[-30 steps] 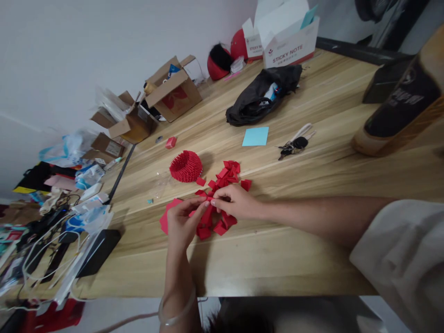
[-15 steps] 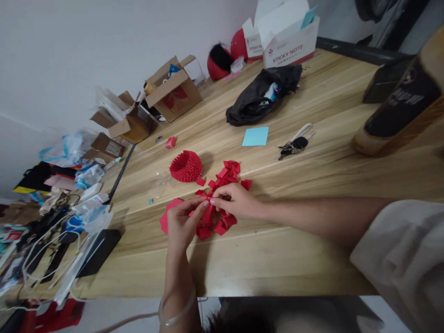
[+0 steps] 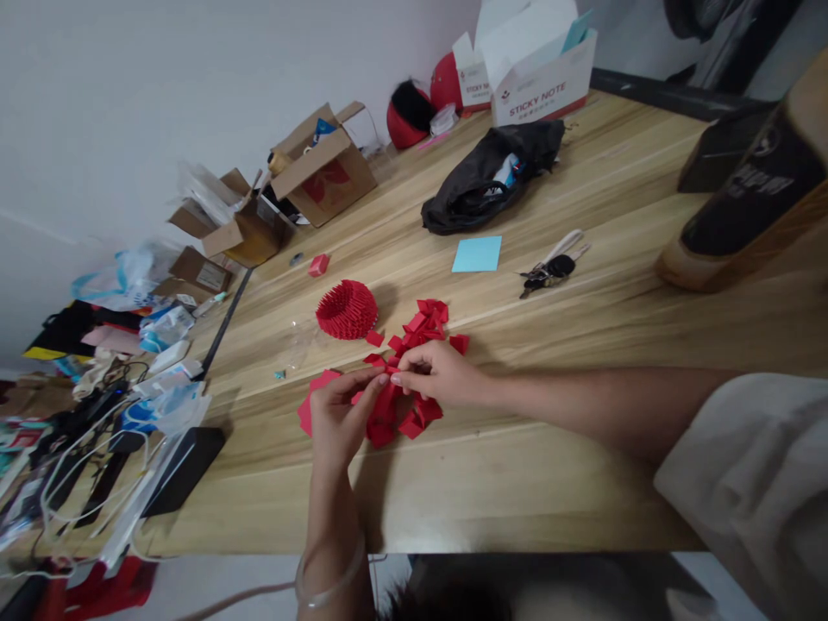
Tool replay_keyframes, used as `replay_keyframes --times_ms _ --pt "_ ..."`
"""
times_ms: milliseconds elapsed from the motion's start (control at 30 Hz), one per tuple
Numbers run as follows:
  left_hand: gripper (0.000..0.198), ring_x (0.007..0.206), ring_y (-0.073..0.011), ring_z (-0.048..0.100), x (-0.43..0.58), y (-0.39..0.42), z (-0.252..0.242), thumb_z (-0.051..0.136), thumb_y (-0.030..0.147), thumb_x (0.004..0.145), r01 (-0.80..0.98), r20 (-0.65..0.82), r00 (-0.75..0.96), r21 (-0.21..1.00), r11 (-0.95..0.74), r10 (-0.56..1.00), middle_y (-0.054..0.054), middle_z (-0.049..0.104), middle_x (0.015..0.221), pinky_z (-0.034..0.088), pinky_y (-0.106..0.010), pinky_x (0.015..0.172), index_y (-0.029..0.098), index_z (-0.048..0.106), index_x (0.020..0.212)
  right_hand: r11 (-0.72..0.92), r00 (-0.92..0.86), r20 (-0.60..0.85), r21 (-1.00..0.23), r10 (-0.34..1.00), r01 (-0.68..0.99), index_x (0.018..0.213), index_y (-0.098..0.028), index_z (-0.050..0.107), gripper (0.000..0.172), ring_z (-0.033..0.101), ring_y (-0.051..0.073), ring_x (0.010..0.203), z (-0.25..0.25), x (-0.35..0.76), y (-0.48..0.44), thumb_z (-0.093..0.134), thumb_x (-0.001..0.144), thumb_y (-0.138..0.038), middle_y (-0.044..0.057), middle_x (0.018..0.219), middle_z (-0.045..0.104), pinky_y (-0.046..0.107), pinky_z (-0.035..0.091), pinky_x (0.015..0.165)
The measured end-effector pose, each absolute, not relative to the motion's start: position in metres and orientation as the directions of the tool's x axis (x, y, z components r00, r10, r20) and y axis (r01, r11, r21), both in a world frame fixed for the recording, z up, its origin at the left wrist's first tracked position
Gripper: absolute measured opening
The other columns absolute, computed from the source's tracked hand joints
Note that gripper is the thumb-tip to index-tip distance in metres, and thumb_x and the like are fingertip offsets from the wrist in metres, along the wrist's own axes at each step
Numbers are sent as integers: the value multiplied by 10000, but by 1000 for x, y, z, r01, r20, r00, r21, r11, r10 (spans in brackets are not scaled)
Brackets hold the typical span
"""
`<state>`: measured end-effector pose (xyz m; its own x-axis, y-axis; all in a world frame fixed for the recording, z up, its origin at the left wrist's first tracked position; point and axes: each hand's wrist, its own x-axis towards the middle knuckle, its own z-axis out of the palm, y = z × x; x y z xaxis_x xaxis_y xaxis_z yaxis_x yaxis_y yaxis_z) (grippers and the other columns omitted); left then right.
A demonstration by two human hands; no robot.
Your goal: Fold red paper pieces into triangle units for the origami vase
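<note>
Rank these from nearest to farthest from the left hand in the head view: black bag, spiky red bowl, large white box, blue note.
From the left hand:
1. Spiky red bowl, just beyond it.
2. Blue note, beyond and rightward.
3. Black bag, behind the note.
4. Large white box, behind the bag.

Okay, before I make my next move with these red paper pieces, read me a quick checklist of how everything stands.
1. Left hand and right hand together at one small red piece: ok, fingertips meet there.
2. Folds of that piece sharp: cannot tell, fingers cover most of it.
3. Red spiky bowl apart from both hands: ok.
4. Folded red pieces in tidy order: not ok, they lie scattered around the hands.
5. Flat red paper near the left hand: ok, beside it.
6. Keys apart from the red pieces: ok.
</note>
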<state>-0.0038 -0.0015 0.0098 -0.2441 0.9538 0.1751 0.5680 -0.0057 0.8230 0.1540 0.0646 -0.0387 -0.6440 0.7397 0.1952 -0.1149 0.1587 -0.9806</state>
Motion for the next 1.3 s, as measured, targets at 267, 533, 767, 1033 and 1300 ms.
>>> replay_keyframes --times_ms 267,533,767,1033,1300 --pt "133 666 -134 693 -2 -1 10 778 229 643 491 141 -292 871 22 946 -50 763 760 560 -190 631 170 767 762 86 -612 150 -987 776 -132 590 -136 545 264 450 62 475 -36 154 65 595 845 -183 -34 513 517 192 333 478" --pt "149 650 -136 696 -3 -1 9 793 229 625 465 98 -316 883 65 944 -52 762 745 563 -190 614 169 766 758 67 -561 154 -983 814 -172 583 -137 540 261 469 59 477 -36 154 66 578 840 -155 -22 543 542 186 359 477" --pt "141 646 -137 687 0 -1 12 799 214 606 440 112 -335 896 51 935 -52 761 737 559 -190 602 167 766 735 65 -580 170 -978 796 -198 612 -135 562 248 470 60 487 -37 154 67 597 848 -204 -27 550 541 190 359 475" --pt "127 679 -152 700 -3 -1 11 779 214 630 483 125 -294 875 35 948 -59 762 752 570 -212 642 168 769 747 111 -608 172 -984 775 -137 597 -132 565 253 452 68 482 -40 153 66 631 830 -208 -39 506 502 201 319 463" --pt "193 712 -155 716 -2 -1 11 788 214 633 456 95 -284 889 47 954 -61 770 821 586 -208 667 181 772 822 101 -565 172 -983 807 -155 607 -140 538 239 470 69 480 -39 152 66 623 826 -178 -32 549 546 210 349 494"
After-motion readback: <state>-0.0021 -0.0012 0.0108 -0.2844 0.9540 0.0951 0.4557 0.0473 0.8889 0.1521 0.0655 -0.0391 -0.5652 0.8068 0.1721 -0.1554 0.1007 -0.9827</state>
